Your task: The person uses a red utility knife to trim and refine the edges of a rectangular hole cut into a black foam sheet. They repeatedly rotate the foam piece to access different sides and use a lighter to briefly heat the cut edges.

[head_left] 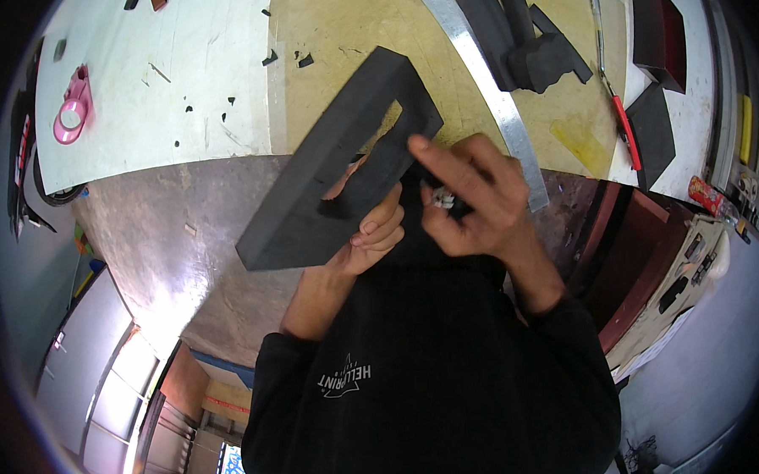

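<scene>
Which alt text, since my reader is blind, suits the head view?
A person's left hand holds a black rectangular block with a long slot; the right hand is at its edge, index finger extended. Beyond, a white and tan tabletop bears a silver metal strip and a pink tape dispenser.

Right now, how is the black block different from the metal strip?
The black block is dark and dull; the metal strip is silvery and shiny. The block looks thick, the strip flat. The block is held up in the left hand; the strip lies on the table. Both are long.
</scene>
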### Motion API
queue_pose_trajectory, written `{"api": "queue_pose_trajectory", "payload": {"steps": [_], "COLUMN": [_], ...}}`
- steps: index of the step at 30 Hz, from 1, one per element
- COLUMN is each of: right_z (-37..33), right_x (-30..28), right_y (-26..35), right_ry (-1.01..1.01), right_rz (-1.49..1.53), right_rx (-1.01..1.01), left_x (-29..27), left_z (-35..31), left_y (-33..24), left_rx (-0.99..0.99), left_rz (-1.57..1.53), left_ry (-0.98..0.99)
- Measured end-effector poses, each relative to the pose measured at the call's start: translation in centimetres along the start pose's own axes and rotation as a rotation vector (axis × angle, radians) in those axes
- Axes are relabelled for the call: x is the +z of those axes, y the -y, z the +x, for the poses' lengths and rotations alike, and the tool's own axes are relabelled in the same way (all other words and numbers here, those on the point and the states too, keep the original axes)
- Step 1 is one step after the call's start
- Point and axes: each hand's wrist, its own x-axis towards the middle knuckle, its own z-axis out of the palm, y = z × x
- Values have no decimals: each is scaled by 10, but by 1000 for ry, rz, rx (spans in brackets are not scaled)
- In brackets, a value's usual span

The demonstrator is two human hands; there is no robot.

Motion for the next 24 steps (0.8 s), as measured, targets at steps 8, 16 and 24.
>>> {"api": "queue_pose_trajectory", "payload": {"steps": [8,16,24], "right_z": [0,5,1], "right_x": [-4,-13,-13], "right_y": [-9,3,-3], "right_ry": [-23,210,166], "right_rz": [-63,15,43], "right_rx": [12,163,169], "left_x": [-4,-18,22], "left_z": [0,-2,5], "left_y": [3,1,6], "left_rx": [-8,72,326], "left_rz": [-104,205,896], "left_ry": [20,-15,-311]}}
